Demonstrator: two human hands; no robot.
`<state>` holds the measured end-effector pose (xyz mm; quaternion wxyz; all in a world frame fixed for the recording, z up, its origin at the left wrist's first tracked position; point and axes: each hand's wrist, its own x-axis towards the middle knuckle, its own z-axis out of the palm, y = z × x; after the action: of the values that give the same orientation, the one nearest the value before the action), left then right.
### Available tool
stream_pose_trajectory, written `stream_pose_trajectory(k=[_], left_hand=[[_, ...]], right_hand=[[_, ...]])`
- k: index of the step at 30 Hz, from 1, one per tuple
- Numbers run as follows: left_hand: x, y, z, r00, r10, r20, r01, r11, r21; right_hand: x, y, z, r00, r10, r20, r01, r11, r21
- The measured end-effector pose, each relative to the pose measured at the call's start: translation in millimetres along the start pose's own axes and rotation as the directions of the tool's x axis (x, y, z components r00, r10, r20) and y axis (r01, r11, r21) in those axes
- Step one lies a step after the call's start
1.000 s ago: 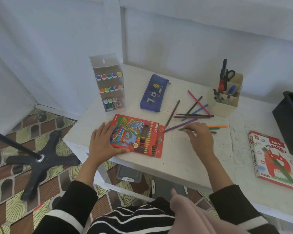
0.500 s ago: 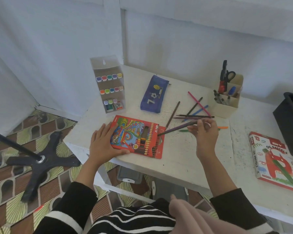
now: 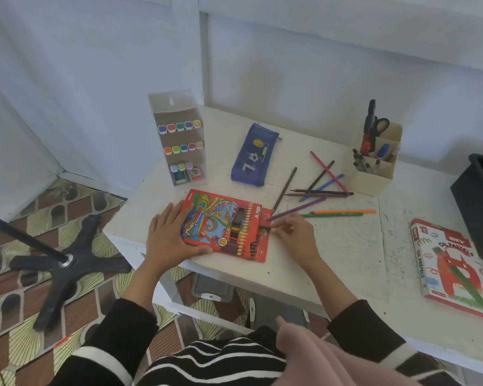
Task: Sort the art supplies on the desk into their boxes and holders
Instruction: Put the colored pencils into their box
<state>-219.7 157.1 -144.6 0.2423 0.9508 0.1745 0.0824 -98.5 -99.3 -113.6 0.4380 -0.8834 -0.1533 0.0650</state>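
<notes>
A red colour pencil box lies flat near the desk's front edge, and my left hand rests on its left half with fingers spread. My right hand is at the box's right end and pinches a dark green pencil whose end is at the box's open side. Several loose pencils lie behind it: a purple pencil, an orange pencil, a green pencil, a pink pencil and others.
A marker rack stands at the back left beside a blue pencil pouch. A cream desk organiser holds scissors and pens. An oil pastels box lies at the right by a black bin. A black stand base is on the floor.
My right hand came up from the loose pencils with a green pencil and moved left to the box's right end. My left hand stayed on the box.
</notes>
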Motion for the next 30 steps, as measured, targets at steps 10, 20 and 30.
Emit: stream_pose_trajectory(k=[10,20,30], left_hand=[[0.1,-2.9,1.1,1.0,0.0,0.003,0.0,1.0,-0.006],[0.1,-2.6,1.4,1.0,0.006,-0.004,-0.006,1.0,0.005],[0.3,-3.2,2.9,1.0,0.013,-0.009,-0.013,0.999,0.032]], right_hand=[[3.9,6.1,29.8,0.989,-0.149,-0.011,0.146,0.979,-0.141],[8.9,28.2,-18.8,0.936,-0.231,-0.266,0.166,0.955,-0.246],[25.2,38.9,-33.6,0.984,-0.106,-0.143,0.046,0.928,-0.369]])
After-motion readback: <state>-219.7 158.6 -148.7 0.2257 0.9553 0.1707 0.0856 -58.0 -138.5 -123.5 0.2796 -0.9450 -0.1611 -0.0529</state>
